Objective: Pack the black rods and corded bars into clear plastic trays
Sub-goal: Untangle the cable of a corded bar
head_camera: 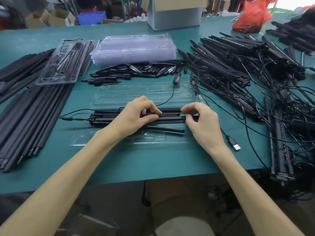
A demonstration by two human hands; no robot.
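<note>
A clear plastic tray (158, 141) lies open in front of me on the green table, its other half (136, 94) hinged away behind. Black corded bars (105, 116) lie side by side in the near half, and a black rod (168, 129) lies slanted just below them. My left hand (136, 114) pinches a bar near its middle between thumb and fingers. My right hand (201, 120) pinches the right end of the bars. A thin cord (167, 99) runs from the bars over the far half to an inline switch (175, 80). A USB plug (236, 146) lies to the right.
Long black rods (34, 113) are heaped at the left, with a packed tray (64, 63) on top. A stack of empty trays (134, 48) and short black spikes (136, 70) sit behind. Tangled corded bars (238, 65) fill the right side. A grey box (173, 16) stands at the back.
</note>
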